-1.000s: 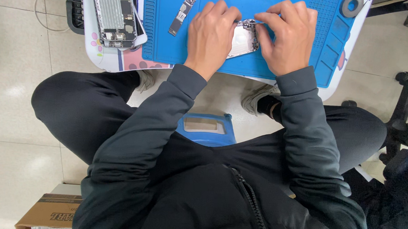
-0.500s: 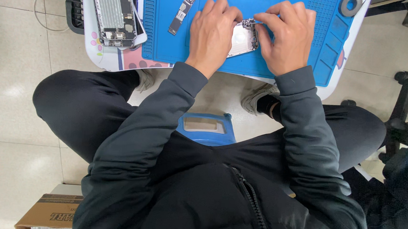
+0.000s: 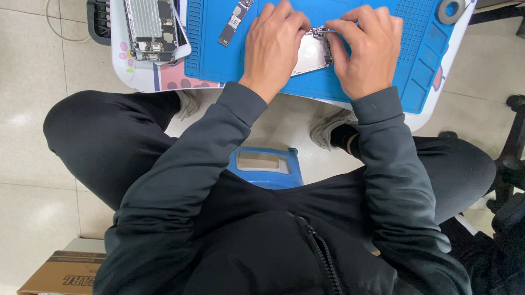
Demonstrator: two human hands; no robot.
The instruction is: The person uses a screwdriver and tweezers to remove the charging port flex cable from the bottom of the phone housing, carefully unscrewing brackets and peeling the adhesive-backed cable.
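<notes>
Overhead, the head camera looked straight down on a seated person in a dark zip jacket, both arms stretched forward to a blue work mat (image 3: 220, 48) that covered most of a small white table (image 3: 134, 79). Near the middle of the mat lay a silvery phone part (image 3: 312, 54), a thin metal plate tilted slightly, and both hands met over it. The left hand (image 3: 273, 43) pressed down on the left side of the plate, fingers curled over its edge and hiding that half. The right hand (image 3: 370, 52) was clenched in a pinch, thumb and forefinger closed on a small dark piece at the far right corner of the plate; what that piece was could not be told.

Farther left on the mat lay a narrow circuit board (image 3: 235, 15), well apart from the hands. Beyond the mat's left edge, an opened phone housing (image 3: 150, 14) rested on the table. At the far right corner of the mat sat a grey ring-shaped roll (image 3: 451, 8). Below the table, between the person's knees, a blue stool (image 3: 265, 166) showed, and a cardboard box (image 3: 63, 273) stood on the tiled floor at the near left.
</notes>
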